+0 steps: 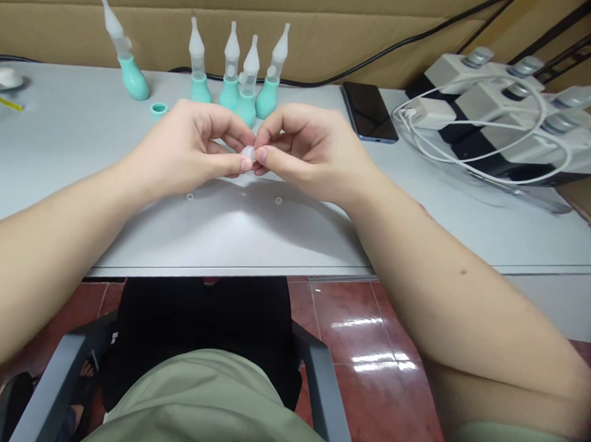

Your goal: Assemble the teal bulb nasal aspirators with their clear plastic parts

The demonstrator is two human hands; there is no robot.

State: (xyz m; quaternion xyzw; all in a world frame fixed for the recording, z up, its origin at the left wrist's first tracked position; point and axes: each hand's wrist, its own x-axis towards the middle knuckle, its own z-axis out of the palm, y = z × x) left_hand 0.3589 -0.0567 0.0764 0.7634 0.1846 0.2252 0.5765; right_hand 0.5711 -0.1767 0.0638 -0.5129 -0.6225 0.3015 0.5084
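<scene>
Between my fingertips is a small whitish translucent piece (248,153), partly hidden by the thumbs. My left hand (205,139) pinches it from one side, and my right hand (300,144) closes on it from the other. Two tiny white rings lie on the table below the hands, one ring (190,196) to the left and another ring (279,200) to the right. A teal ring-shaped cap (159,109) sits just beyond my left wrist. Behind the hands stand several teal bulb nasal aspirators (201,88) with white pointed tips.
One more aspirator (134,78) leans at the back left. A dark phone (369,112) lies at the back right, beside a white charger (432,113) with a looped cable. Grey-and-black devices (511,127) with clear knobs stand at the far right. The grey table (224,243) ends at its front edge.
</scene>
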